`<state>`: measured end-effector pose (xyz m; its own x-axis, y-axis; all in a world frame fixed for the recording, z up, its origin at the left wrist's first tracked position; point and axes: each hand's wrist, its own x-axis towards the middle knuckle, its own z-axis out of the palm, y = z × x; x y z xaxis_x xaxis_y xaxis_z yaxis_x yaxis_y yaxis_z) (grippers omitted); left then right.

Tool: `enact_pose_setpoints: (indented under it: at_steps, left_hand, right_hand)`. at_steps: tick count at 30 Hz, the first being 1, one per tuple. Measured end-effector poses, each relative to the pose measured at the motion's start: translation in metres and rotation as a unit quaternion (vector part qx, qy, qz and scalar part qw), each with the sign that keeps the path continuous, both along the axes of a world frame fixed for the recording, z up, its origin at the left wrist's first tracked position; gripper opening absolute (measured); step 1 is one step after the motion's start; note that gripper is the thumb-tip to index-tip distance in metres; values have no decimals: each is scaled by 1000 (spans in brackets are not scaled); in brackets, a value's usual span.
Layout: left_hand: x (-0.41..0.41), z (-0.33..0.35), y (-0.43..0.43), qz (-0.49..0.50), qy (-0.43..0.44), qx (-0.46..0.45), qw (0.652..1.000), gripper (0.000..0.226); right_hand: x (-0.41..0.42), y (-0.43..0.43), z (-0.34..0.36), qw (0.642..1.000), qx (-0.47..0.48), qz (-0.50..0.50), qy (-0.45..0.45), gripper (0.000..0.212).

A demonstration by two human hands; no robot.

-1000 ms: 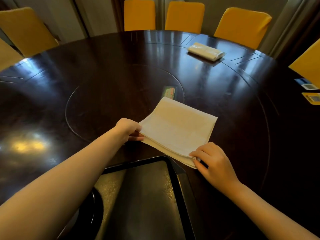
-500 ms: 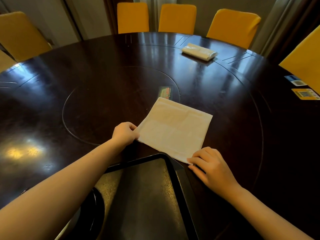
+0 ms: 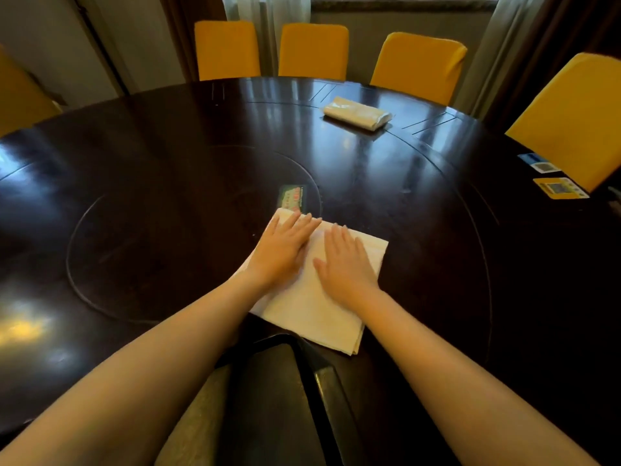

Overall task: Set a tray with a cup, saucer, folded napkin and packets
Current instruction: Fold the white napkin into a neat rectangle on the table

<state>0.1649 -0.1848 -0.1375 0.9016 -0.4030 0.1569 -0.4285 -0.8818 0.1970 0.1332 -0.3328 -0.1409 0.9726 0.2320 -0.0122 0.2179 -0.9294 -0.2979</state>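
A folded cream napkin [image 3: 314, 314] lies flat on the dark round table [image 3: 151, 203], just beyond the near tray. My left hand [image 3: 280, 253] and my right hand [image 3: 346, 264] rest palm down on its far half, side by side, fingers spread and flat. The black tray [image 3: 319, 391] sits at the table's near edge between my forearms; its far right corner and rim show. A small green packet [image 3: 294, 198] lies just past the napkin's far corner. No cup or saucer is visible.
A wrapped cream pack [image 3: 358, 112] lies at the far side of the table. Two cards [image 3: 559, 188] sit at the right edge. Yellow chairs [image 3: 312, 50] ring the table. An inlaid circle [image 3: 77, 240] marks the table's centre.
Both hands have left the napkin's near corners and now lie flat on top of it. The napkin lies flatter against the table. The camera has tilted, shifting the view.
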Motion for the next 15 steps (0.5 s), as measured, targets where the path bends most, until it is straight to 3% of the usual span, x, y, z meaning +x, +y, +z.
enact_pose_setpoints:
  at_steps: [3,9,15]
  left_hand:
    - [9,-25,2,44,45,32,998,48]
    - [8,-35,6,113,34,45,992,57]
    - [11,-38,6,192,52,44,979,64]
  right_hand:
    - [-2,-4,-22,999,-32,-9,-2,63]
    - [5,-34,-29,994,-89,-53,-23,64]
    - [5,-82,-21,991,-98,-85,20,60]
